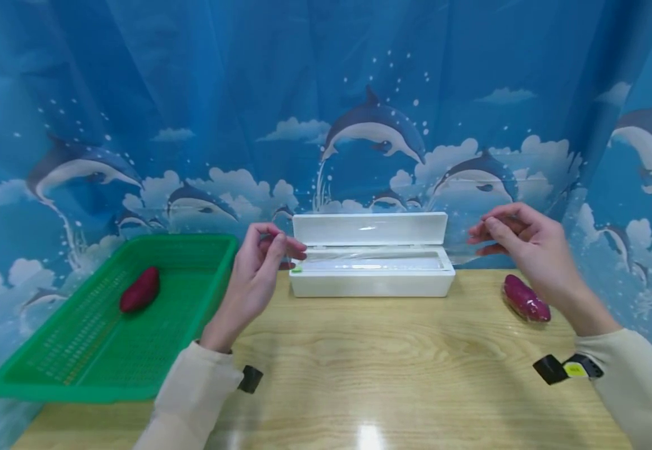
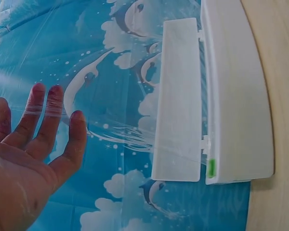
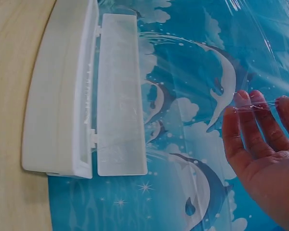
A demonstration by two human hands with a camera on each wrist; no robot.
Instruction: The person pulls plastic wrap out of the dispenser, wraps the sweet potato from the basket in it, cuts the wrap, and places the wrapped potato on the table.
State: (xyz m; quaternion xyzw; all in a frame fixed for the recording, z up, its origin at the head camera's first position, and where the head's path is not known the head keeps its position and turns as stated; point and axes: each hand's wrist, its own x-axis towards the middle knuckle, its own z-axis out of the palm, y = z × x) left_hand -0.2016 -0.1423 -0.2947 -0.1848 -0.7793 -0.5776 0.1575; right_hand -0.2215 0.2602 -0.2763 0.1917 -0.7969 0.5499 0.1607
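Note:
Clear plastic film (image 2: 123, 135) stretches between the two raised hands and runs down to a white box (image 1: 373, 284) with its lid up. The left hand (image 1: 255, 269) pinches one side of the film between thumb and index finger, at the left end of the box; its other fingers are spread in the left wrist view. The right hand (image 1: 534, 250) pinches the other side, to the right of the box, with film across its fingertips in the right wrist view. Below that hand, a film-wrapped purple sweet potato (image 1: 526, 299) lies on the table.
A green basket (image 1: 100, 392) stands at the left with an unwrapped purple sweet potato (image 1: 140, 289) in it. Behind the wooden table (image 1: 371, 369) hangs a blue curtain (image 1: 280, 75) printed with dolphins. The box has a small green piece (image 2: 212, 168) at its left end.

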